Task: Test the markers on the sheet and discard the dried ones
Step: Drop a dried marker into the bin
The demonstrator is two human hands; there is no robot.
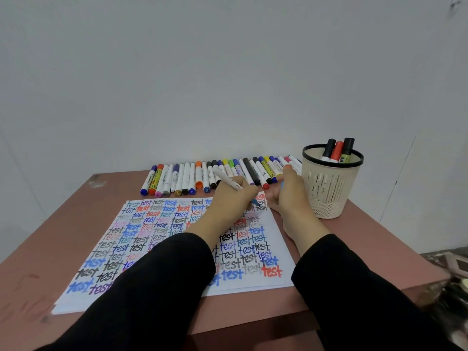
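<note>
A white sheet [277, 239] covered in coloured "test" words lies on the table. My left hand [228, 201] grips a white marker [226, 178] with its blue tip down on the sheet's upper right part. My right hand [287, 196] rests on its edge by the sheet's right border, and a small blue piece that looks like the marker's cap [281, 185] shows between its fingers. A row of several capped markers [187, 177] lies along the table's back edge.
A beige mesh cup [329, 191] with a black rim stands right of my right hand and holds three markers [338, 150]. The brown table [58, 224] ends close on the right, and a plain wall rises just behind the marker row.
</note>
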